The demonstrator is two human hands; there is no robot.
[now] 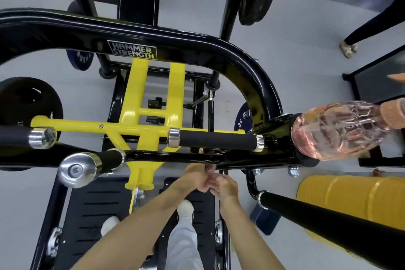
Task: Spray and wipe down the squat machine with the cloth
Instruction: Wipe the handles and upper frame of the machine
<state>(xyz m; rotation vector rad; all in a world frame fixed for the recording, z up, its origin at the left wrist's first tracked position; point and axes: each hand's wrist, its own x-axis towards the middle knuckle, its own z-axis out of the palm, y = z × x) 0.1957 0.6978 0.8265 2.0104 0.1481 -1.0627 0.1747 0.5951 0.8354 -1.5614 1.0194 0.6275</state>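
Observation:
I look down on the black and yellow squat machine (140, 50). A clear spray bottle (335, 131) of pink liquid lies on its side on the frame's right end. My left hand (196, 178) and right hand (226, 186) meet just under the black crossbar, fingers curled toward each other. The left fingers pinch a small dark part (209, 167) at the bar. What the right fingers hold is hidden. No cloth is visible.
Padded handles (217, 140) with chrome ends (75, 170) stick out in front of me. My white shoes stand on the black footplate (92, 215). A yellow pad (350, 197) is at the right, weight plates (28, 103) at the left. Another person's leg (372, 22) stands far right.

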